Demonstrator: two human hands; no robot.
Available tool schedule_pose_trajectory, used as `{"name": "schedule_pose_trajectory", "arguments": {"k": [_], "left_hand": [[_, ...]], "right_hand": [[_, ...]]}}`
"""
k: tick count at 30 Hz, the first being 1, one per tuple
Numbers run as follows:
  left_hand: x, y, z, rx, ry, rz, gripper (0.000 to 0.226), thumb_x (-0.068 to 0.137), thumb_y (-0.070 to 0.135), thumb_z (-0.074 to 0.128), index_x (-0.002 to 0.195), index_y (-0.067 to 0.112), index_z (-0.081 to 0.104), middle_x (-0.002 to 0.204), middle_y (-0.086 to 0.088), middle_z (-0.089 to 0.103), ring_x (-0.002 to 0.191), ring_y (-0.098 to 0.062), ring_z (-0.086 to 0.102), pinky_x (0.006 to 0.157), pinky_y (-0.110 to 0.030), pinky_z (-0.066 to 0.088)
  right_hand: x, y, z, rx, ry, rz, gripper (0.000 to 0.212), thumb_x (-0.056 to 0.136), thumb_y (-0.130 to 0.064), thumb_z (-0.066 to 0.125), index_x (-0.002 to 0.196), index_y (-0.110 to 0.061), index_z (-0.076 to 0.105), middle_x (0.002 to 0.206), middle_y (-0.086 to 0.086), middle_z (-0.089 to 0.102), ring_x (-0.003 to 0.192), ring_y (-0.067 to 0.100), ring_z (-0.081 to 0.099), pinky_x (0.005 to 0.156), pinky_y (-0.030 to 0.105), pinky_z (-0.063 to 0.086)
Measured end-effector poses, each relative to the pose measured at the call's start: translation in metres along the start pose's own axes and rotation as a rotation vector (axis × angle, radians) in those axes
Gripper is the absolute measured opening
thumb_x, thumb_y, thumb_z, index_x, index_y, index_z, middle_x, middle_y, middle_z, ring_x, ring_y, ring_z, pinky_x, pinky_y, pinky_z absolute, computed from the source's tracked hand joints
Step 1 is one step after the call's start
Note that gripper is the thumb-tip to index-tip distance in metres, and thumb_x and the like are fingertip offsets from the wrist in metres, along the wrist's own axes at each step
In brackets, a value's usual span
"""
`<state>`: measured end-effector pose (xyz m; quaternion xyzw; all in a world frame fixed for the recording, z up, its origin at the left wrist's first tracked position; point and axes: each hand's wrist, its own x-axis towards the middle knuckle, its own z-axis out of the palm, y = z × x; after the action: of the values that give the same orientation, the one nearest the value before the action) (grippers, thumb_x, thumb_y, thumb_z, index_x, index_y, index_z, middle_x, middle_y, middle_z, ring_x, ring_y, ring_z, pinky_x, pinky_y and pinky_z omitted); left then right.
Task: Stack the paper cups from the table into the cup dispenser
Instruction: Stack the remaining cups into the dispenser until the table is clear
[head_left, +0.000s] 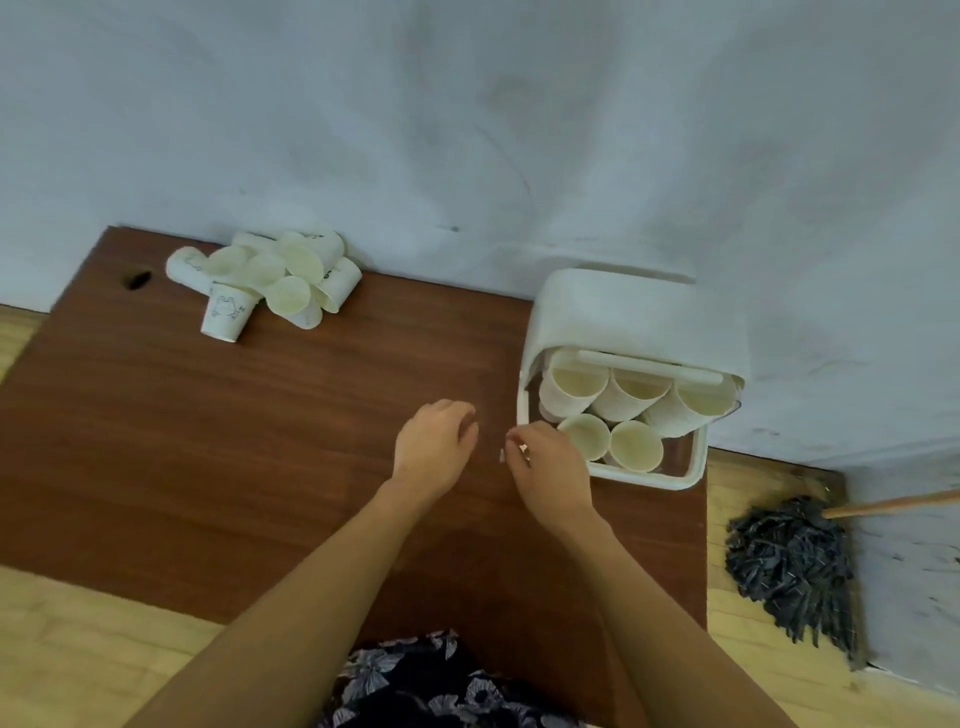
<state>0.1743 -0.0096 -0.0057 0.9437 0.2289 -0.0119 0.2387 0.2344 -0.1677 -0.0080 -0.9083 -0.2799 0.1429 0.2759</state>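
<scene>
One frog-printed paper cup (226, 312) beside piled cups (283, 270); no legible writing.

Bare worktop (260, 441) stretches open between the pile of paper cups (270, 275) at the far left corner and the cup dispenser (631, 322) on the right edge. The wall (467, 130) closes off the far edge behind both.

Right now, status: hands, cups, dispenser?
Both hands empty: left hand, right hand by cup dispenser. Dispenser part-filled. Loose paper cups piled at far-left table. Path clear.
</scene>
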Motion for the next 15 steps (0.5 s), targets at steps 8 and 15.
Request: {"name": "schedule_pose_trajectory", "arguments": {"k": [8,15], "left_hand": [[0.033,-0.127,-0.077,0.034,0.057,-0.14,0.019,0.095,0.028,0.053,0.109,0.022,0.064,0.101,0.006,0.063,0.093,-0.014,0.059,0.072,-0.026,0.045],[0.082,-0.239,-0.115,0.053,0.021,-0.286,0.015,0.092,0.024,0.054,0.102,0.018,0.063,0.097,0.002,0.06,0.09,-0.021,0.06,0.073,-0.037,0.052]], "right_hand": [[0.067,-0.09,0.05,0.022,-0.085,-0.038,0.018,0.098,-0.025,0.052,0.11,-0.023,0.065,0.1,-0.01,0.06,0.09,0.009,0.057,0.078,0.025,0.049],[0.139,-0.165,0.101,-0.014,-0.124,-0.012,0.02,0.097,-0.022,0.051,0.11,-0.023,0.066,0.102,-0.009,0.06,0.091,0.01,0.057,0.077,0.024,0.047]]}}
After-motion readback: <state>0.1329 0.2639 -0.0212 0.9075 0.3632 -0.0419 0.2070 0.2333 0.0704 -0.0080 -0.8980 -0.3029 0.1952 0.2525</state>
